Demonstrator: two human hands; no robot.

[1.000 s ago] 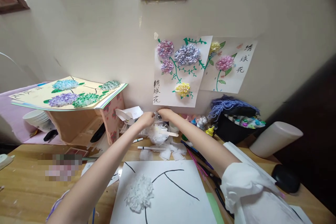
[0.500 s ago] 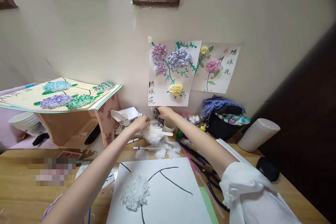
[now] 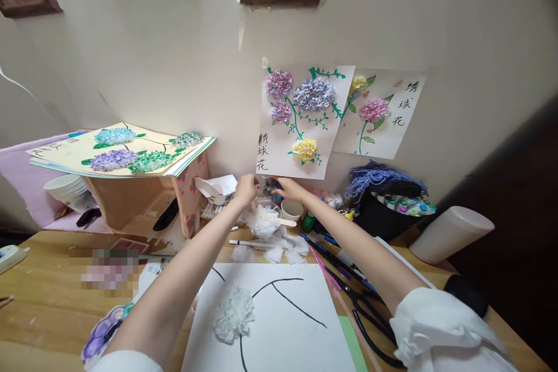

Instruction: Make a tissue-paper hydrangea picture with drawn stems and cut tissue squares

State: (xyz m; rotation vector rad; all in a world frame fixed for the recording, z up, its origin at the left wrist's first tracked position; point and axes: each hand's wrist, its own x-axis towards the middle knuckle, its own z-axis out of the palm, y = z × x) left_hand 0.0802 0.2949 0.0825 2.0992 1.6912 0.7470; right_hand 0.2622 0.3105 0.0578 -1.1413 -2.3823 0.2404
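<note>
Both hands are at the back of the table, close to the wall. My left hand (image 3: 247,188) is closed with its fingertips turned inward; what it pinches is hidden. My right hand (image 3: 289,189) closes its fingers at a small dark, shiny bundle (image 3: 270,185) between the hands, which looks like clear plastic with something dark in it. Just below them sits a clear plastic bag (image 3: 261,222) of white bits, a flat wooden stick (image 3: 285,221) lying across it. A paper cup (image 3: 292,209) stands beside it. In front lies a white sheet (image 3: 296,325) with black branch lines and a crumpled white paper flower (image 3: 234,313).
White tissue squares (image 3: 290,249) and a marker (image 3: 248,243) lie behind the sheet. Black scissors (image 3: 360,299) lie under my right forearm. A black pouch (image 3: 379,209) and white cylinder (image 3: 453,235) stand right; a peach box (image 3: 192,197) stands left. Flower pictures (image 3: 283,128) hang on the wall.
My left hand has moved up from beside the bag of white bits, towards the wall and level with my right hand. The view has swung left, so the scene sits further right.
</note>
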